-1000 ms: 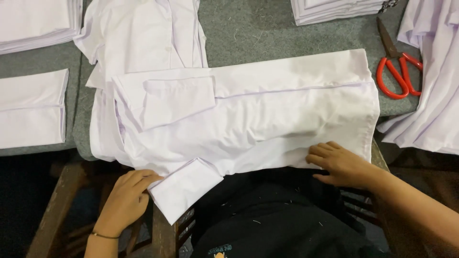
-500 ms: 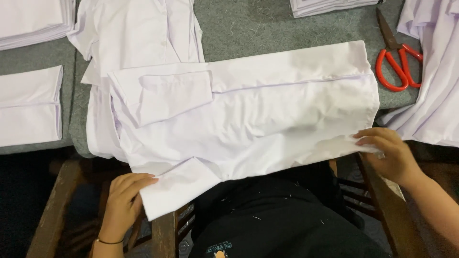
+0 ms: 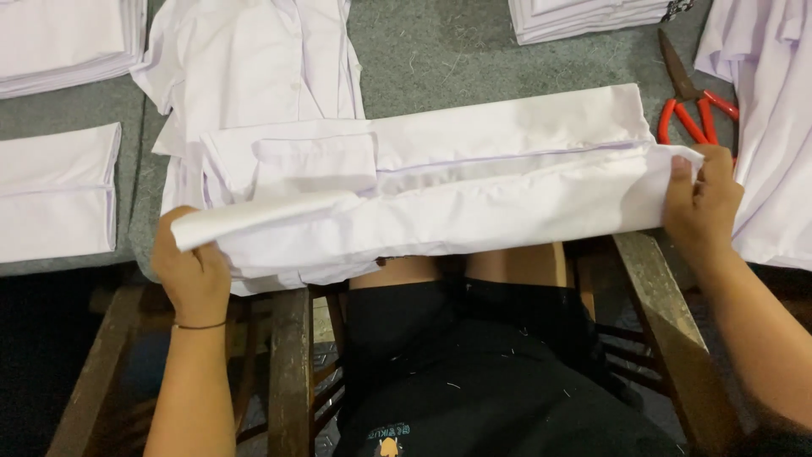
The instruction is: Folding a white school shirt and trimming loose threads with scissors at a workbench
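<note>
A white shirt [image 3: 474,182] lies across the grey table top [image 3: 440,59], its near edge lifted and folded up over the rest. My left hand [image 3: 193,269] grips the lifted edge at the shirt's left end, near the sleeve cuff. At the right end my right hand [image 3: 699,196] pinches the same fold, thumb on top. Another white shirt [image 3: 254,68] lies spread underneath, reaching toward the far side.
Red-handled scissors [image 3: 689,106] lie just beyond my right hand. Folded white shirts sit in stacks at the far left [image 3: 59,38], left [image 3: 55,190] and top right [image 3: 592,15]. More white cloth [image 3: 770,127] hangs at the right. Wooden frame bars [image 3: 668,330] run beside my lap.
Both hands have taken hold of the shirt's near edge and lifted it up and away from me, folding it over. My right hand moved right to the shirt's end.
</note>
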